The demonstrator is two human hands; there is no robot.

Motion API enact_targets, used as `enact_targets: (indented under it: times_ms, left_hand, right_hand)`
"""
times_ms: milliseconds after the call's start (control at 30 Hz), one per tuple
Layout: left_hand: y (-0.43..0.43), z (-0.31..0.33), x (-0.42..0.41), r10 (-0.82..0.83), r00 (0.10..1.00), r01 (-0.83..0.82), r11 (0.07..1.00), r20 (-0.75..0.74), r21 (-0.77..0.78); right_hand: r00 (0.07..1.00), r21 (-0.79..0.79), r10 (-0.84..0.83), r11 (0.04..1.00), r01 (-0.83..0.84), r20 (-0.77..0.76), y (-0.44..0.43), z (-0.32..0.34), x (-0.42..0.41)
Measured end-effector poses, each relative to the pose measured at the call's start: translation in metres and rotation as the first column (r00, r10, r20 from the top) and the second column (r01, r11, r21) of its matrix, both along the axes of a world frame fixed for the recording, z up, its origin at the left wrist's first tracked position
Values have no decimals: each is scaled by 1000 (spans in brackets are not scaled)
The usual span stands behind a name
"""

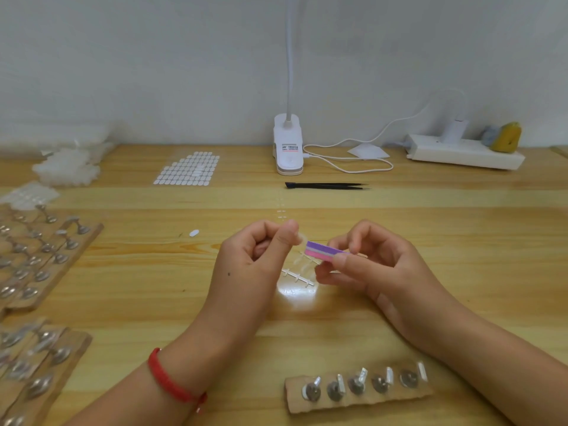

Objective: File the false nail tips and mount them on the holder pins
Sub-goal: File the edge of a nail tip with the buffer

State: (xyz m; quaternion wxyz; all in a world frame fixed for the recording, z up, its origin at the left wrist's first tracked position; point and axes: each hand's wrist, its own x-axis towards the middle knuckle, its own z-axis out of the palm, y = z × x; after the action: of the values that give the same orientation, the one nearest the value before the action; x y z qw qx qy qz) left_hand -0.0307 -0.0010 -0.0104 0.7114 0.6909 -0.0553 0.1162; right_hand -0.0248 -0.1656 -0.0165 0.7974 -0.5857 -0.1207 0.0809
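My left hand [261,253] pinches a small clear nail tip [301,239] between thumb and forefinger. My right hand [368,265] grips a purple and pink file block [322,251], whose left end touches the tip. Under the hands lies a clear plastic sprue [299,273] with a few tips on it. Near the front edge a cardboard holder strip [356,401] carries several metal pins, each with a clear tip standing on it.
More holder boards [46,256] with pins lie at the left, and others [37,370] at the front left. Black tweezers [325,186], a sticker sheet [187,169], a clip lamp [288,149], a power strip [464,152] and a pile of clear tips [66,169] sit further back.
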Motion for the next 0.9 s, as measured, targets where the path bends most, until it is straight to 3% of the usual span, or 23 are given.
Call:
enact_targets:
  times_ms: [200, 367, 467, 600, 733, 900]
  left_hand:
    - [-1, -1, 0, -20, 1000, 20, 999, 9, 30]
    - [-3, -4, 0, -54, 998, 50, 992, 28, 120]
    - [-1, -6, 0, -22, 1000, 20, 994, 16, 111]
    - [-1, -5, 1, -11, 1000, 8, 997, 27, 82]
    - [-2, -4, -1, -10, 1000, 10, 996, 1, 86]
    - [-2, -3, 0, -14, 1000, 13, 996, 9, 86]
  right_hand:
    - [996, -235, 37, 972, -18, 80, 2, -1, -3]
    - [994, 25, -81, 996, 83, -74, 0, 0, 3]
    - [984, 98, -120, 986, 134, -134, -2, 1, 6]
    - [999, -87, -29, 996, 25, -41, 2, 1, -1]
    - [990, 84, -86, 992, 95, -113, -2, 1, 3]
    - [999, -43, -17, 999, 15, -47, 4, 3, -2]
